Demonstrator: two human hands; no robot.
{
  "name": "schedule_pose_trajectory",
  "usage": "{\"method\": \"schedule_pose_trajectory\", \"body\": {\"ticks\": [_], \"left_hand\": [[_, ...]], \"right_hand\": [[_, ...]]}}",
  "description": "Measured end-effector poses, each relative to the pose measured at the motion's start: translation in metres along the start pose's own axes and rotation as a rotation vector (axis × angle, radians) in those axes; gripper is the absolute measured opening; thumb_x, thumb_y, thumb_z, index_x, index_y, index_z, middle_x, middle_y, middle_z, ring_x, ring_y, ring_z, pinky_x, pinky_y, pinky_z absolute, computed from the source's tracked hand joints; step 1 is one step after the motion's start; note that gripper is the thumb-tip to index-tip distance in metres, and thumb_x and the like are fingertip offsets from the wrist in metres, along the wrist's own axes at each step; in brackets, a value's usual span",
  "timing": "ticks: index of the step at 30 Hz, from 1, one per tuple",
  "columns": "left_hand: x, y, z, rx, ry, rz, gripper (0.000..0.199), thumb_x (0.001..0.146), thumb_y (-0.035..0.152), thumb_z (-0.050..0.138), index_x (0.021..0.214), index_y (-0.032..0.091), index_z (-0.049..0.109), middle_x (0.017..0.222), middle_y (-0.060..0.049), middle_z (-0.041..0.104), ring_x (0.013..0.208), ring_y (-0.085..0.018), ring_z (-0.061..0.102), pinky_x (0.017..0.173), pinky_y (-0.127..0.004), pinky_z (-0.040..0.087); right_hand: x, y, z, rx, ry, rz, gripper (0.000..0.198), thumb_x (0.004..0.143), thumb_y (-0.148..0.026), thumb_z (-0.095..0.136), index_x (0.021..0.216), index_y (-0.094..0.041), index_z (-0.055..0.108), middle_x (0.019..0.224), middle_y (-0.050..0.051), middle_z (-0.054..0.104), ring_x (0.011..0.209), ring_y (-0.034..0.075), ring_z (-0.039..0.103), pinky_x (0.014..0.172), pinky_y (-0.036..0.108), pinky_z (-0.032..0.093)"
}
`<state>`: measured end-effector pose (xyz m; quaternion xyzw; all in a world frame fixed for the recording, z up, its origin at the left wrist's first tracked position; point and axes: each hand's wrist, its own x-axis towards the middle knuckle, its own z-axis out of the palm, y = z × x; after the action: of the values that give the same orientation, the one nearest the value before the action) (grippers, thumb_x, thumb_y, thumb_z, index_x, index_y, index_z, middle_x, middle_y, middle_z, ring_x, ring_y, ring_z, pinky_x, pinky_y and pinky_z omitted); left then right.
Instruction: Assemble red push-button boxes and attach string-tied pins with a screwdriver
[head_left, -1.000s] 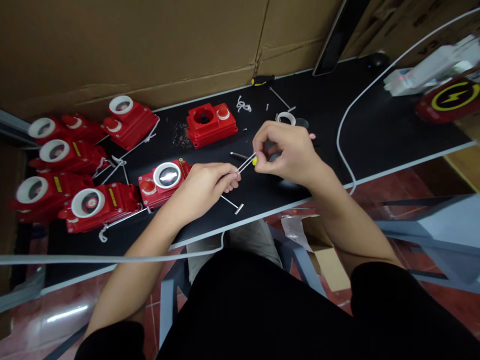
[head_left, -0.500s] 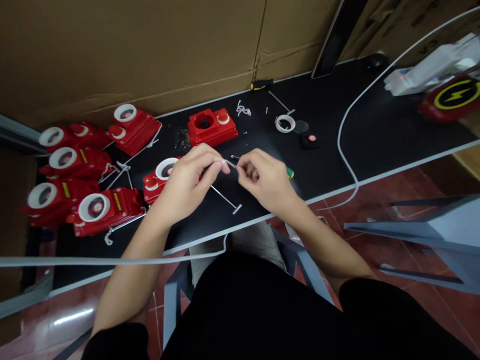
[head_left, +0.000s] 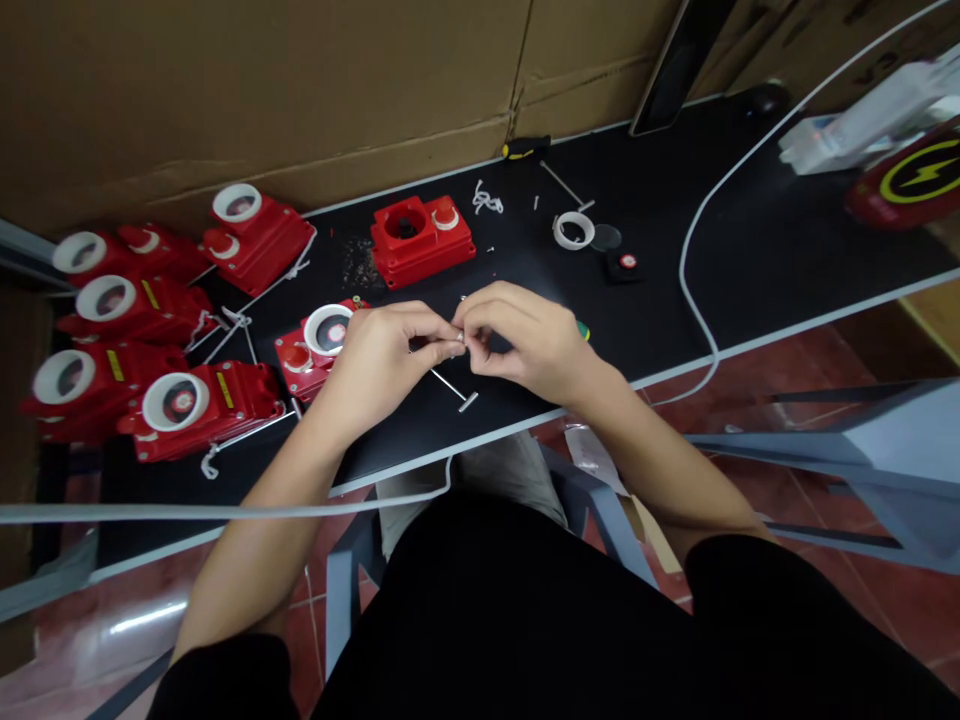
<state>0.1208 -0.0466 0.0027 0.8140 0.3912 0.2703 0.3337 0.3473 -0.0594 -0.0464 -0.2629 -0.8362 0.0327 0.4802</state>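
My left hand (head_left: 386, 350) and my right hand (head_left: 521, 335) meet fingertip to fingertip above the black table. Both pinch a thin white cord (head_left: 460, 339), mostly hidden by the fingers. Behind my left wrist sits a red alarm box (head_left: 292, 378) with a white ring, partly covered by the hand. A small metal hammer (head_left: 453, 389) lies below the fingertips, its far end hidden. Beyond the hands stands another red box (head_left: 420, 250) with its round opening uncovered. A green-handled tool (head_left: 583, 330) shows just past my right hand.
Several red boxes (head_left: 176, 405) with white rings crowd the left side, cords and hammers attached. Farther back lie a loose white cord (head_left: 487, 198), a yellow-black screwdriver (head_left: 525, 148), another hammer (head_left: 568, 187) and a white ring (head_left: 574, 230). A white cable (head_left: 684, 250) crosses the right side.
My hands have come together, closing the gap where a stretch of cord showed between them. The view has shifted slightly.
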Motion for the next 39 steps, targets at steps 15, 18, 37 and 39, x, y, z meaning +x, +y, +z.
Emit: {"method": "schedule_pose_trajectory", "body": {"ticks": [15, 18, 37, 39], "left_hand": [[-0.001, 0.004, 0.002, -0.196, -0.140, -0.159, 0.013, 0.094, 0.032, 0.080, 0.089, 0.020, 0.085, 0.081, -0.001, 0.083, 0.076, -0.018, 0.073, 0.070, -0.029, 0.049], [-0.001, 0.006, 0.003, -0.185, -0.127, -0.155, 0.014, 0.094, 0.032, 0.080, 0.087, 0.020, 0.084, 0.078, 0.000, 0.081, 0.075, -0.018, 0.073, 0.071, -0.029, 0.049], [-0.002, 0.008, 0.011, -0.180, -0.062, -0.115, 0.008, 0.096, 0.028, 0.078, 0.094, 0.020, 0.079, 0.090, -0.004, 0.081, 0.077, -0.018, 0.073, 0.069, -0.029, 0.053], [-0.002, 0.008, 0.013, -0.217, -0.071, -0.149, 0.007, 0.096, 0.027, 0.080, 0.094, 0.020, 0.081, 0.084, -0.003, 0.081, 0.075, -0.018, 0.074, 0.068, -0.028, 0.053]], "right_hand": [[-0.003, 0.011, -0.003, 0.282, -0.071, 0.166, 0.017, 0.088, -0.004, 0.071, 0.091, -0.020, 0.066, 0.086, -0.002, 0.068, 0.071, 0.008, 0.061, 0.066, 0.021, 0.049], [-0.006, 0.009, -0.002, 0.271, -0.036, 0.179, 0.017, 0.088, -0.004, 0.071, 0.090, -0.020, 0.066, 0.085, -0.003, 0.068, 0.071, 0.008, 0.062, 0.066, 0.021, 0.049], [-0.008, 0.001, -0.005, 0.425, -0.009, 0.448, 0.011, 0.087, -0.011, 0.071, 0.090, -0.022, 0.068, 0.084, -0.003, 0.070, 0.071, 0.009, 0.063, 0.064, 0.022, 0.055], [-0.007, 0.000, -0.004, 0.461, -0.003, 0.481, 0.011, 0.086, -0.012, 0.072, 0.090, -0.021, 0.068, 0.084, -0.003, 0.070, 0.070, 0.009, 0.064, 0.064, 0.022, 0.055]]}}
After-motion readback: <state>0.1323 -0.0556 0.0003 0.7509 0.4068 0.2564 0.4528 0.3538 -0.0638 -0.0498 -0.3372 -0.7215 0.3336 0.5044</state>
